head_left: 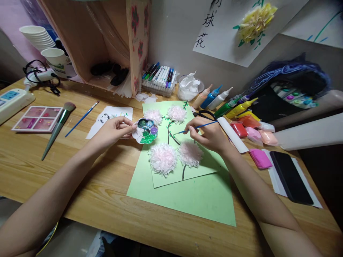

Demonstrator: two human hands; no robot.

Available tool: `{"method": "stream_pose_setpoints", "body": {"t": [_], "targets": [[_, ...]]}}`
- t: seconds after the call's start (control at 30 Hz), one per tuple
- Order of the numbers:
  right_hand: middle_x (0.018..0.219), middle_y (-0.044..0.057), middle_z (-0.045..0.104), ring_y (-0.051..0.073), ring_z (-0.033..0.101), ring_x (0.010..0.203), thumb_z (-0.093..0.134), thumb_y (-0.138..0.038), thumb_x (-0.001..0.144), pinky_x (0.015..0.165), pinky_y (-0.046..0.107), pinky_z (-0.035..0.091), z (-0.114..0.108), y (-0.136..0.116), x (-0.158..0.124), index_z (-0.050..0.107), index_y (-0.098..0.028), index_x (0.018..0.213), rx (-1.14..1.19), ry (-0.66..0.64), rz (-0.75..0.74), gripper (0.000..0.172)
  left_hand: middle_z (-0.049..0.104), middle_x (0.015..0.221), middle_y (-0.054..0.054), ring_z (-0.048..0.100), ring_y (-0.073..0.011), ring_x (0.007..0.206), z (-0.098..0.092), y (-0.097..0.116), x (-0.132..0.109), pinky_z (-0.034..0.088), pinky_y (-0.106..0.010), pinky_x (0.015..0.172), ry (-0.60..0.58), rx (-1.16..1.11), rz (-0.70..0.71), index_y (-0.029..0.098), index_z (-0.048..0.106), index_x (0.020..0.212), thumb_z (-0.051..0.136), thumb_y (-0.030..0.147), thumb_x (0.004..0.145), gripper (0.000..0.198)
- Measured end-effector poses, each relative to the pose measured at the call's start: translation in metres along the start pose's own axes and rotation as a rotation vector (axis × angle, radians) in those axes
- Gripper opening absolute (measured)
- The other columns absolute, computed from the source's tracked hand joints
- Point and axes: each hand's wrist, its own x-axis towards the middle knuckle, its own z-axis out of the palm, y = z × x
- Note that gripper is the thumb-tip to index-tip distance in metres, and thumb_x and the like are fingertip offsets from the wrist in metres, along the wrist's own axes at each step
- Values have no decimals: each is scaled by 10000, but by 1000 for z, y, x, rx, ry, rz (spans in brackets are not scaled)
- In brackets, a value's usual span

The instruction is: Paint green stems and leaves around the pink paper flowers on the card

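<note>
The left hand grips a flower-shaped palette by its edge, fingers and thumb pinched shut on it, above the left side of the upper green sheet. Green, purple and dark paint fill the wells. The right hand has its fingers closed around a slim blue paintbrush, the tip pointing left beside a dark painted stem; whether the bristles touch the sheet or sit just above it is hard to tell from here. Four pale pink ruffled flowers lie on this sheet, two nearer the person and two farther off. It rests askew on a larger green sheet, which lies on the wooden bench. Left of the palette are a paint-marked white paper, a second blue brush and a thick makeup brush. Beyond the right hand stand nozzled paint bottles, with bright soft packets and a black phone farther right
</note>
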Motion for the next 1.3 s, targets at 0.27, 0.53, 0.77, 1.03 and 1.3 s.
{"method": "stream_pose_setpoints", "body": {"t": [0.27, 0.53, 0.77, 1.03, 1.3], "targets": [[645, 24, 632, 114, 566, 564, 485, -137, 842, 513, 226, 423, -1, -1, 0, 572, -182, 732, 26, -88, 12, 147, 704, 768, -23, 675, -145, 748, 0, 0, 1, 562, -246, 716, 4, -2, -13, 175, 632, 799, 772, 448, 662, 336], [654, 22, 636, 115, 569, 571, 467, -148, 852, 509, 228, 426, -1, -1, 0, 567, -187, 740, 5, -64, 18, 155, 717, 777, -32, 682, -157, 769, 1, 1, 0, 560, -262, 730, 11, 14, -20, 174, 628, 816, 764, 448, 668, 339], [674, 23, 640, 121, 567, 591, 463, -156, 864, 518, 239, 431, -1, -2, 1, 564, -198, 759, 20, -45, 35, 152, 724, 788, -45, 692, -182, 781, 1, 2, -1, 571, -302, 755, 16, 21, -9, 177, 638, 806, 769, 450, 650, 340], [672, 18, 641, 111, 562, 577, 470, -151, 860, 527, 232, 428, -2, -2, 0, 572, -191, 750, 48, -75, 50, 155, 722, 791, -54, 694, -193, 779, 1, 3, -2, 570, -328, 769, 16, 27, -16, 171, 631, 829, 769, 473, 645, 380], [685, 23, 651, 122, 580, 597, 471, -172, 873, 545, 247, 445, -4, -2, 0, 582, -189, 752, 86, -77, 75, 165, 709, 789, -47, 681, -180, 778, 2, 2, -2, 563, -302, 747, -4, 24, 3, 171, 633, 832, 751, 476, 668, 366]]}}
